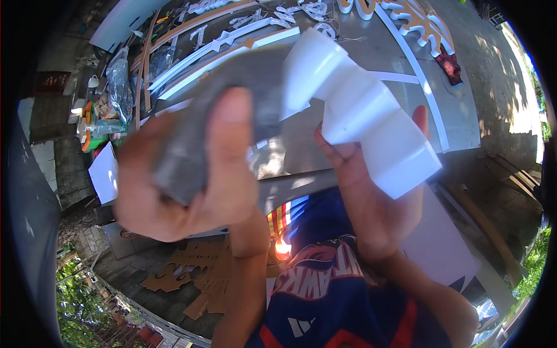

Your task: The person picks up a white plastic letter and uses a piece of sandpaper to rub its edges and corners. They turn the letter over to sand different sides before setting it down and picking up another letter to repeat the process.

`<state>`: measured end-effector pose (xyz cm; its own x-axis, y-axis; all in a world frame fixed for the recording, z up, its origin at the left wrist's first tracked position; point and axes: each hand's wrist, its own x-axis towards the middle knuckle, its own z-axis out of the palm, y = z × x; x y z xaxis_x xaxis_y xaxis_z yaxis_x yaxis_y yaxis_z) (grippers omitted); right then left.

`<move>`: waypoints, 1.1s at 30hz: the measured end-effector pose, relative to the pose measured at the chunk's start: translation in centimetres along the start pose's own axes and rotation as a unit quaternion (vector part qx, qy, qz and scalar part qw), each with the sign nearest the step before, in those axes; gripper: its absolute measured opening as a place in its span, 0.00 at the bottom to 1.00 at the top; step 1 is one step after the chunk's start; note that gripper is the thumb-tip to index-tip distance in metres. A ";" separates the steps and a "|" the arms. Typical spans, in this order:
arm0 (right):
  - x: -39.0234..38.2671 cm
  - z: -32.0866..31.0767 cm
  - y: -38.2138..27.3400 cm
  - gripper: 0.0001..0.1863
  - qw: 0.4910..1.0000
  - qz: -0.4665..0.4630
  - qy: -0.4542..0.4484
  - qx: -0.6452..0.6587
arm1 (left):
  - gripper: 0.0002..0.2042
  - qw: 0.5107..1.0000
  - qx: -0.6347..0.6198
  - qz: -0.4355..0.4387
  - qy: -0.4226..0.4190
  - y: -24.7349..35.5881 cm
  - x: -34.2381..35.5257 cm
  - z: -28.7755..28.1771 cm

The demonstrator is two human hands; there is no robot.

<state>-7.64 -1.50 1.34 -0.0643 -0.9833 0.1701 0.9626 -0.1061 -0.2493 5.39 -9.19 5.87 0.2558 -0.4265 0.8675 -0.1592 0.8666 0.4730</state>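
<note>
1. At far left, beside the tabletop (464,116): clutter of a white sheet (104,174) and plastic bags (119,78).
2. Left of centre: left hand (174,174), blurred, fingers (229,145) wrapped tight around a grey sanding block (232,110), pressed against the white piece.
3. Right of centre: white stepped foam piece (360,110), raised above the tabletop, gripped from below by right hand (371,191), fingers closed on it.
4. Far back right: white cut-out letters (406,17).

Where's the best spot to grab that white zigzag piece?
Probably the white zigzag piece is best gripped at its lower end, from underneath, as the right hand does: flat faces there suit fingers, and the stepped top stays free for the grey pad in the left hand.
</note>
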 end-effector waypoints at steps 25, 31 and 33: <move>-0.3 1.7 -0.7 0.39 0.991 0.021 0.129 0.027 | 0.17 0.978 -0.084 -0.119 -0.150 1.4 -3.0 0.1; -0.3 2.2 -0.3 0.37 0.987 -0.031 0.158 -0.029 | 0.16 0.978 -0.057 -0.069 -0.190 2.3 -3.7 0.6; -0.5 2.0 -0.1 0.34 0.988 -0.025 0.151 -0.033 | 0.16 0.982 -0.069 -0.097 -0.147 2.4 -3.9 0.6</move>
<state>-7.19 -0.67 3.13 -0.1969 -0.9746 -0.1063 0.9378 -0.1556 -0.3103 3.42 -5.65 3.71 -0.0208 -0.6265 0.7791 0.0007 0.7793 0.6267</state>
